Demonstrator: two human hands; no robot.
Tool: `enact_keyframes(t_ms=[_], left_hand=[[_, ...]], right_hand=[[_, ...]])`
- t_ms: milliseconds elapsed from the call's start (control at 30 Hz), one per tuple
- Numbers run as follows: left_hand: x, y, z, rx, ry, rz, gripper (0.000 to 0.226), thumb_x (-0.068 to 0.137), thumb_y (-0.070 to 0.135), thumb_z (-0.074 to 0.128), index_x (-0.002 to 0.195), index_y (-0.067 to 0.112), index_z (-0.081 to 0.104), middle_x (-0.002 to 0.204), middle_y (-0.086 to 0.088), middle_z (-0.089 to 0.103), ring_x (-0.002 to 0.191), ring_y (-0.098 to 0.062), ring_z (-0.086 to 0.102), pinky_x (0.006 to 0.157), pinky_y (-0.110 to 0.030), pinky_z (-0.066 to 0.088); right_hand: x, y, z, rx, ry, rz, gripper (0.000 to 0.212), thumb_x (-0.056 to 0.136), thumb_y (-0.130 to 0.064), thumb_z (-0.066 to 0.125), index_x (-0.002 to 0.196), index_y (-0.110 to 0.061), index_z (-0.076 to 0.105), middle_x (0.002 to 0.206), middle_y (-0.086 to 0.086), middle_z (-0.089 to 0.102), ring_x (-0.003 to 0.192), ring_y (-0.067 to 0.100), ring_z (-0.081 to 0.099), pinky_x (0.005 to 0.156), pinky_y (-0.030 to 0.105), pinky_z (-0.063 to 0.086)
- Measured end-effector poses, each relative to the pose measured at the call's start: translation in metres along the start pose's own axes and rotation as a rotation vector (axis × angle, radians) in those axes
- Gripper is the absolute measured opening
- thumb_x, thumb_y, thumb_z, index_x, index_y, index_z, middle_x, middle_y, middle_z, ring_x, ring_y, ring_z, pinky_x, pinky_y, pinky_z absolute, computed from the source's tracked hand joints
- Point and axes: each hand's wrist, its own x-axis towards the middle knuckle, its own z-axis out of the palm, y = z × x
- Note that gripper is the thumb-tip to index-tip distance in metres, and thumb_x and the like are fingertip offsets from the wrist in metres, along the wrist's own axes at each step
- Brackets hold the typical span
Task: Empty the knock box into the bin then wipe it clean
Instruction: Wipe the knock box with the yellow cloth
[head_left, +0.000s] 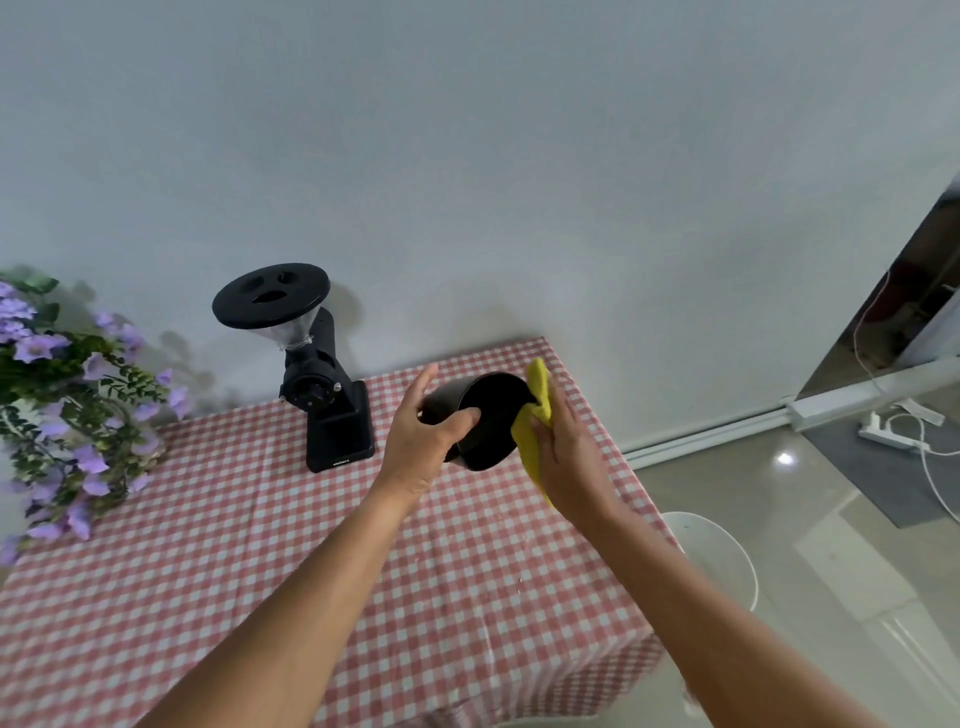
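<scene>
Head view, looking down over a table under a red-and-white checked tablecloth (260, 545). Black cylindrical knock box (488, 421) held in the air at frame centre, above the far right part of the table, tipped on its side with the open mouth turned toward the camera and slightly right; inside reads dark, contents not discernible. Left hand (421, 441) grips it from the left: thumb hooked over the near rim, index finger stretched up along the far side, remaining fingers hidden behind the wall. Right hand (566, 457) just right of the box, fingers straight and laid together, flat against a folded yellow cloth (535, 415) that touches the right edge of the rim; thumb hidden, so cannot tell whether it pinches the cloth. Cloth tail hangs below the palm. Left of the box, a black coffee grinder with a clear hopper (322, 395) stands on the table. Purple artificial flowers (67, 405) at left edge. White round stool (722, 556) on the floor, lower right; white power strip (888, 436) at far right.
</scene>
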Motion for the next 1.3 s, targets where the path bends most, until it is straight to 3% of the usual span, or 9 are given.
enact_keyframes(t_ms=[100, 267, 367, 533, 700, 800, 967, 1100, 1300], left_hand=[[0.001, 0.006, 0.003, 0.207, -0.095, 0.114, 0.096, 0.064, 0.055, 0.076, 0.149, 0.047, 0.033, 0.155, 0.007, 0.039, 0.136, -0.014, 0.041, 0.104, -0.034, 0.043], [0.002, 0.015, 0.010, 0.198, -0.099, 0.116, 0.101, 0.067, 0.052, 0.076, 0.154, 0.042, 0.025, 0.156, 0.003, 0.039, 0.138, -0.019, 0.044, 0.107, -0.038, 0.047], [-0.002, 0.013, 0.016, 0.149, -0.025, 0.126, 0.095, 0.071, 0.054, 0.073, 0.154, 0.044, 0.028, 0.156, 0.006, 0.038, 0.134, -0.008, 0.040, 0.093, -0.014, 0.039], [-0.010, 0.008, 0.024, -0.041, -0.013, 0.057, 0.085, 0.068, 0.065, 0.076, 0.145, 0.046, 0.044, 0.130, 0.030, 0.055, 0.111, 0.015, 0.053, 0.078, -0.003, 0.042], [-0.008, 0.013, 0.023, -0.035, -0.028, 0.120, 0.033, 0.069, 0.057, 0.078, 0.101, 0.055, 0.071, 0.103, 0.023, 0.074, 0.100, 0.002, 0.068, 0.076, -0.014, 0.054], [-0.007, 0.011, 0.023, 0.034, -0.087, 0.172, 0.035, 0.070, 0.054, 0.080, 0.103, 0.053, 0.072, 0.109, 0.012, 0.070, 0.106, -0.002, 0.066, 0.082, -0.019, 0.056], [-0.008, 0.011, 0.025, 0.079, -0.078, 0.162, 0.045, 0.067, 0.055, 0.084, 0.108, 0.060, 0.068, 0.117, 0.010, 0.062, 0.108, 0.007, 0.060, 0.086, -0.015, 0.052], [-0.008, 0.014, 0.029, 0.071, -0.016, 0.178, 0.068, 0.067, 0.061, 0.079, 0.130, 0.044, 0.062, 0.129, 0.006, 0.064, 0.119, -0.009, 0.060, 0.098, -0.029, 0.051], [-0.015, 0.012, 0.029, -0.026, -0.019, 0.093, 0.044, 0.066, 0.062, 0.078, 0.106, 0.045, 0.071, 0.102, 0.020, 0.074, 0.100, -0.005, 0.070, 0.080, -0.021, 0.058]], right_hand=[[0.014, 0.001, -0.013, -0.347, -0.060, -0.039, 0.050, 0.102, -0.022, 0.048, 0.150, -0.021, 0.035, 0.142, 0.010, 0.054, 0.123, 0.026, 0.055, 0.096, 0.038, 0.047], [0.023, -0.001, -0.014, -0.404, 0.013, 0.024, 0.019, 0.101, -0.023, 0.042, 0.110, -0.015, 0.057, 0.086, 0.004, 0.066, 0.068, 0.026, 0.056, 0.060, 0.033, 0.037], [0.020, -0.001, -0.008, -0.370, 0.087, 0.149, 0.014, 0.099, -0.019, 0.042, 0.094, -0.014, 0.054, 0.084, 0.008, 0.066, 0.065, 0.026, 0.050, 0.060, 0.034, 0.038], [0.011, 0.004, 0.001, -0.212, 0.167, 0.274, 0.021, 0.101, -0.026, 0.045, 0.083, -0.017, 0.053, 0.069, -0.003, 0.056, 0.063, 0.022, 0.053, 0.050, 0.028, 0.030], [0.010, 0.005, -0.001, -0.217, 0.154, 0.261, 0.025, 0.102, -0.034, 0.043, 0.104, -0.016, 0.060, 0.082, 0.003, 0.064, 0.066, 0.020, 0.054, 0.052, 0.027, 0.031], [0.013, 0.000, -0.010, -0.297, 0.107, 0.050, 0.023, 0.100, -0.028, 0.046, 0.120, -0.022, 0.055, 0.096, 0.006, 0.067, 0.081, 0.033, 0.063, 0.061, 0.034, 0.040], [0.021, -0.006, -0.024, -0.565, -0.102, -0.290, 0.061, 0.095, -0.020, 0.059, 0.150, -0.016, 0.032, 0.140, 0.011, 0.053, 0.100, 0.037, 0.066, 0.074, 0.045, 0.054], [0.017, -0.006, -0.024, -0.477, -0.032, -0.069, 0.058, 0.100, -0.027, 0.053, 0.152, -0.024, 0.026, 0.139, 0.013, 0.055, 0.101, 0.039, 0.065, 0.079, 0.049, 0.055], [0.014, -0.015, -0.020, -0.404, 0.020, -0.023, 0.046, 0.101, -0.024, 0.046, 0.145, -0.025, 0.037, 0.123, 0.012, 0.064, 0.094, 0.038, 0.066, 0.075, 0.048, 0.055]])
